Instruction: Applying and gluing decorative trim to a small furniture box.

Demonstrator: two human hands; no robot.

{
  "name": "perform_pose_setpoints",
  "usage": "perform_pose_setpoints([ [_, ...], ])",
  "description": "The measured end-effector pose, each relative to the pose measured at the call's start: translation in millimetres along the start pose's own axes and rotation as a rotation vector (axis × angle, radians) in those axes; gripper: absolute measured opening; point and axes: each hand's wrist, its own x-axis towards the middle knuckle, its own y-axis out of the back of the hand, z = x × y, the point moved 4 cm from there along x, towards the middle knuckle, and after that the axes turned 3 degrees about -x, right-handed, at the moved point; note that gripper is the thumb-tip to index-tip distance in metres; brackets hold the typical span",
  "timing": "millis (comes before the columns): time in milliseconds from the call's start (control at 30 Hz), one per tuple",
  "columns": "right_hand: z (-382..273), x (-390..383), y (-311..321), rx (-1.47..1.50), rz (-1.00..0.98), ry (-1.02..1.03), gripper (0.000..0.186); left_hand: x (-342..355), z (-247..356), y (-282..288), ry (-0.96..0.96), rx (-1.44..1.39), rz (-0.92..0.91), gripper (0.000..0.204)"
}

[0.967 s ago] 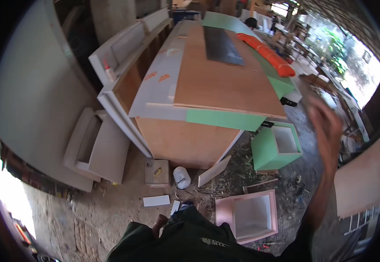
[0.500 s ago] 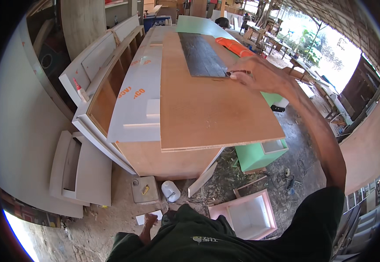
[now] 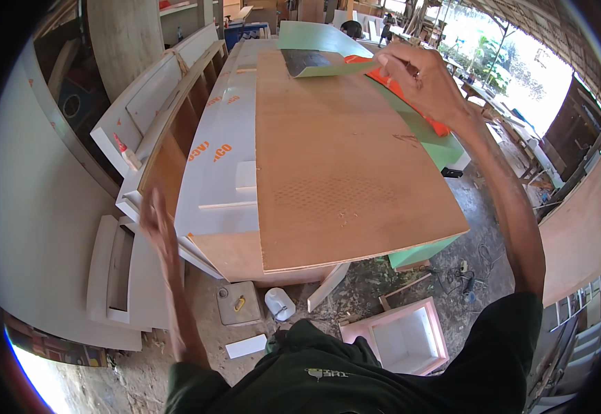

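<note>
A thin dark wood-grain sheet (image 3: 300, 61) with a pale green underside lies at the far end of a brown plywood board (image 3: 342, 145). My right hand (image 3: 421, 79) pinches its near right corner between thumb and fingers. That edge is lifted and curls up, showing the green side, while the far left part still rests on the board. My left hand (image 3: 157, 219) is raised at the left with its fingers stretched out and nothing in it. It is nearest to the end of a white curved panel frame (image 3: 132, 200).
Orange plastic (image 3: 421, 107) lies along the board's right side, over a green panel (image 3: 445, 148). A glue bottle (image 3: 128, 153) stands on the white frame. Below are a pink-edged open box (image 3: 404, 338), a white jug (image 3: 280, 303) and a square lid (image 3: 238, 303) with a yellow tool.
My right hand has risen and moved away from me, peeling up the sheet's near edge, which lay flat before. My left hand has come up from low beside my body.
</note>
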Motion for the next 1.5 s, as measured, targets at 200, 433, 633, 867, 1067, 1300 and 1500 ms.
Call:
perform_pose_setpoints([
  [200,-2,19,-1,0.045,0.161,0.145,0.023,73,282,-137,-0.874,-0.112,-0.580,0.046],
  [433,-2,19,1,0.067,0.158,0.075,0.022,69,300,-240,-1.093,0.239,-0.685,0.025],
  [633,5,18,4,-0.090,0.081,0.221,0.024,59,288,-232,-1.004,0.162,-0.772,0.013],
  [867,52,55,8,-0.066,0.172,0.039,0.024,29,268,-231,-1.175,0.158,-0.815,0.013],
  [1067,128,132,28,-0.389,0.586,0.185,0.024,9,252,-242,-1.155,0.103,-1.001,0.016],
  [1300,117,219,94,-1.332,0.280,0.241,0.019,8,257,-238,-1.108,0.076,-1.061,0.021],
  [1500,43,202,96,-0.636,0.520,0.114,0.020,17,250,-228,-1.064,0.061,-1.055,0.028],
])
